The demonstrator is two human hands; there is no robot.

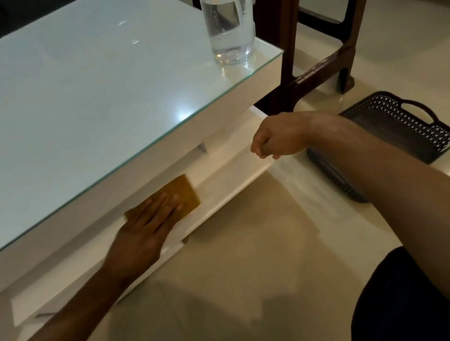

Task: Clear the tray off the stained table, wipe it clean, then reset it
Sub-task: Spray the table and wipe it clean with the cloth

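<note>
A white glass-topped table (pixel 78 83) fills the upper left. On its lower shelf (pixel 227 178), my left hand (pixel 145 229) lies flat with fingers spread, pressing a folded brown cloth (pixel 183 191). My right hand (pixel 276 137) hovers in a loose fist beyond the shelf's right end; whether it holds anything is hidden. A dark perforated tray (pixel 418 127) with handles sits on the floor to the right, partly behind my right forearm. A clear spray bottle (pixel 229 24) of liquid stands on the tabletop's far right corner.
A dark wooden chair frame (pixel 319 72) stands just behind the table's right corner. Glossy beige floor tiles (pixel 257 252) stretch in front. My dark-clothed knee (pixel 424 298) is at the lower right. A dark sofa edge shows at the top left.
</note>
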